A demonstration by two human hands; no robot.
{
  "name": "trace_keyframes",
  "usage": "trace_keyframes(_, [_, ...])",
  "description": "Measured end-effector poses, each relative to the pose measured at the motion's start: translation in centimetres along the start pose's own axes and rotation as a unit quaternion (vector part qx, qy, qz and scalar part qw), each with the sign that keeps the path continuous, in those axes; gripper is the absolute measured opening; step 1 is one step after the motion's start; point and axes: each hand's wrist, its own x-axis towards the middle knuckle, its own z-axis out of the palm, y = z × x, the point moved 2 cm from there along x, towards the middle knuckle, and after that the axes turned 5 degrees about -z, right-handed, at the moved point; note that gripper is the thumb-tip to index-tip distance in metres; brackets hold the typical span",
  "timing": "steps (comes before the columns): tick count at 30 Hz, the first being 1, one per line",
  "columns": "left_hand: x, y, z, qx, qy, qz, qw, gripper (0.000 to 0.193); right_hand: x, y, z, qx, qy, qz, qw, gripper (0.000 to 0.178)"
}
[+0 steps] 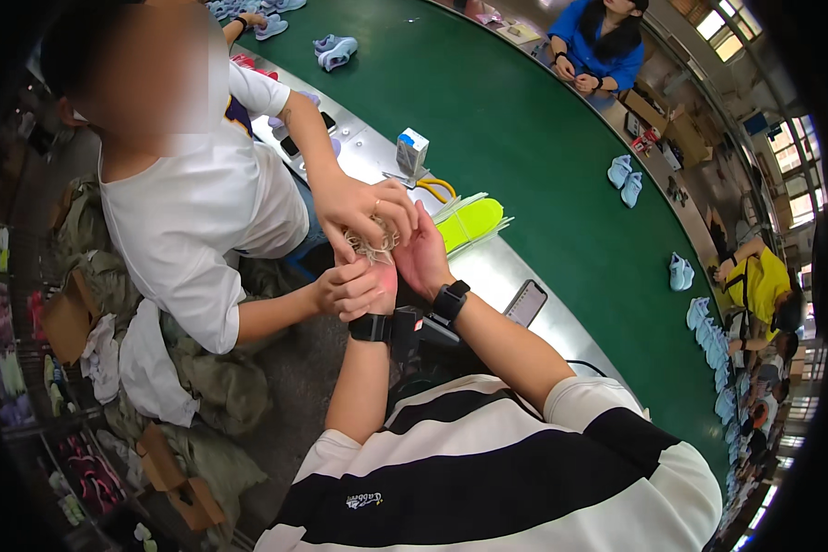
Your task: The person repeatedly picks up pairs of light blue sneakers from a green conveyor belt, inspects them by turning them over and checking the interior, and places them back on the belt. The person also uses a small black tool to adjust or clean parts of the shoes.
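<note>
Palm up, my left hand lies under a tangled bundle of thin whitish bands or cords; its fingers are hidden by the bundle and by another person's hands. My right hand is beside it, open and cupped with the palm turned inward, close to the bundle. From the left, a person in a white T-shirt reaches in. One hand of that person touches the bundle from above, and the other is at my left wrist and palm. Dark straps circle both my wrists.
Beside my right hand, neon-yellow insoles lie on a metal ledge, with yellow-handled scissors, a small box and a phone. Beyond runs a green conveyor belt carrying pale blue shoes. Sacks and cardboard boxes stand at left.
</note>
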Motion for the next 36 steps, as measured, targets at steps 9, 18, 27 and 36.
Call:
trace_keyframes(9, [1.2,1.2,1.7,0.061,0.016,0.027,0.998,0.042,0.2,1.2,0.0,-0.018,0.095,0.007,0.995,0.046])
trace_keyframes(18, [0.9,1.6,5.4,-0.186,-0.006,-0.021,0.982,0.039,-0.4,0.4,-0.1,-0.012,0.085,0.004,0.996,0.043])
trace_keyframes(27, [-2.8,1.4,10.9,-0.065,0.183,0.144,0.970,0.040,-3.7,-1.9,2.5,-0.045,0.042,0.038,0.997,0.041])
trace_keyframes(36, [-13.4,7.3,9.2,0.276,0.269,0.282,0.879,0.042,-9.4,4.7,8.9,-0.355,-0.210,0.044,0.910,0.045])
